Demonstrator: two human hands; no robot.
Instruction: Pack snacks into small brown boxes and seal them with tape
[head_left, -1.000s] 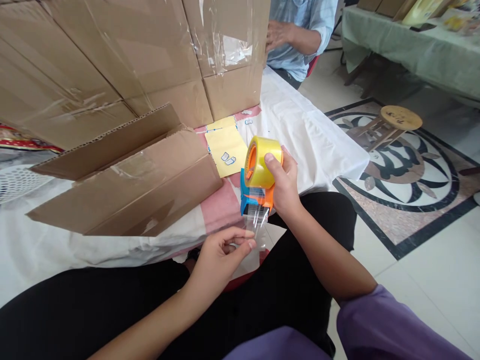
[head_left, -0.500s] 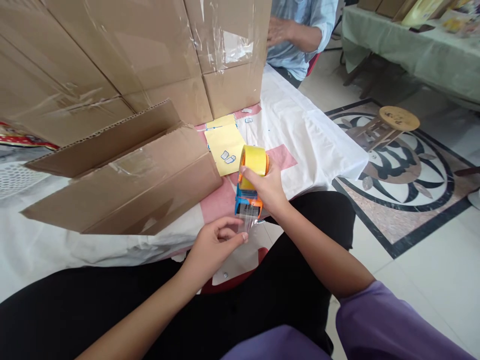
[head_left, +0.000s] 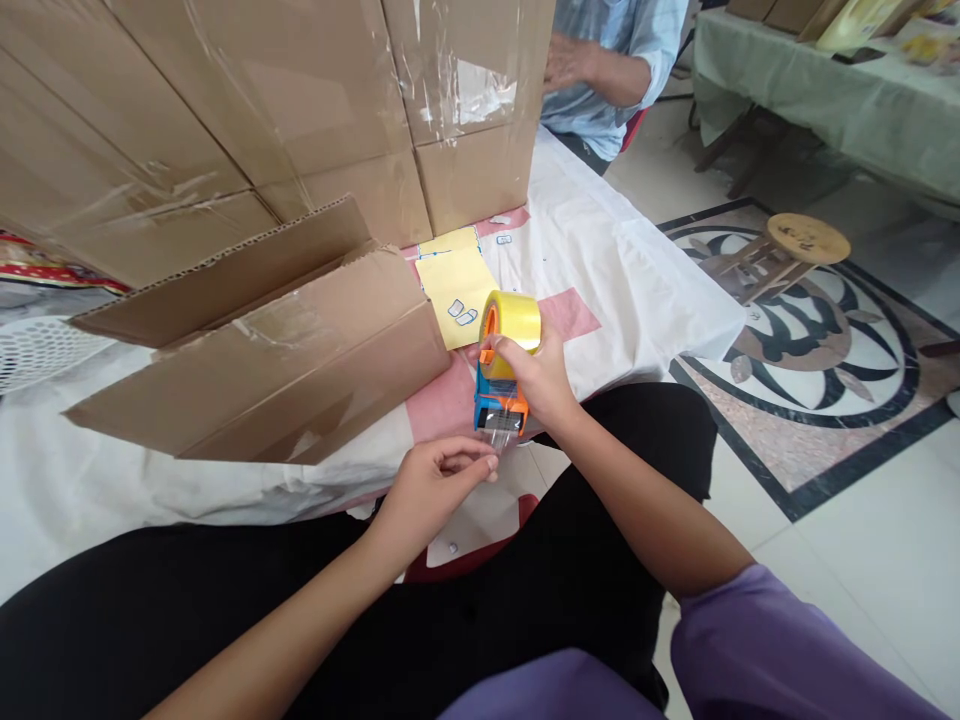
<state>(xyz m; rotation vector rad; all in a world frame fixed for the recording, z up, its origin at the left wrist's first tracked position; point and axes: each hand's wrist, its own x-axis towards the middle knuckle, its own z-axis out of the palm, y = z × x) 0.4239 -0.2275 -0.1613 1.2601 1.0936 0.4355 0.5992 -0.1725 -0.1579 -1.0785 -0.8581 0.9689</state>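
Observation:
My right hand [head_left: 546,378] is wrapped round a tape dispenser [head_left: 513,322], a blue and orange one with a thick yellow roll. From its cutting edge a short clear tape end [head_left: 501,438] hangs down. Just below it, my left hand [head_left: 429,492] is closed, thumb and index finger pinched together at the free end of the tape. An open cardboard box [head_left: 322,350] lies on the table to the left of the dispenser, its flaps facing left. Yellow paper [head_left: 454,280] with small grey-white scraps [head_left: 461,312] lies behind the dispenser.
A wall of taped cartons [head_left: 300,90] rises at the back left. A white perforated basket [head_left: 45,350] stands at the left on the white tablecloth [head_left: 600,240]. Across the table is another person's hand [head_left: 566,62]. A wooden stool [head_left: 808,240] stands on the floor at right.
My left thumb and index finger have closed together at the tape end, near the dispenser. The view has shifted slightly, moving the box and cartons a little to the right.

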